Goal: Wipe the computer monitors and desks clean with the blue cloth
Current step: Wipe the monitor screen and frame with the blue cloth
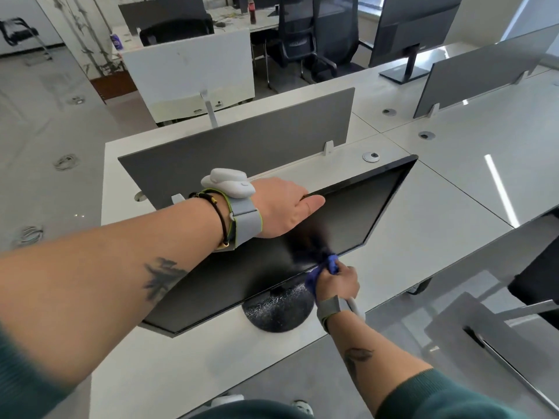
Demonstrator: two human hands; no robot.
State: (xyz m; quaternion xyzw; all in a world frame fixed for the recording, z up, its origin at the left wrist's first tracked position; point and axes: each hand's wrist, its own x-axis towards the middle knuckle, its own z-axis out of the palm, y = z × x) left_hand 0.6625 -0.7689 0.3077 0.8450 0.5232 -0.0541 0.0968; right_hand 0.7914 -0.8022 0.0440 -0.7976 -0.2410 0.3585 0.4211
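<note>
One monitor (pixel 348 213) being wiped, tilted back on near surface (pixel 438 237). Top edge gripped by left hand (pixel 284 207): thumb laid on front, rest hidden behind. Blue cloth (pixel 320 272) bunched tight in right hand (pixel 337 284) fingers (pixel 346 272), pressed at screen's near lower edge. Specks seen on round stand base (pixel 278 309). Surface likely not done yet. Second monitor (pixel 414 25) far right looks untouched. Plenty left tbh.

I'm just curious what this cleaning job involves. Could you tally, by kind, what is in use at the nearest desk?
monitor: 1
blue cloth: 1
hands: 2, the left hand gripping the monitor's top edge and the right hand holding the blue cloth
Total: 4
</note>
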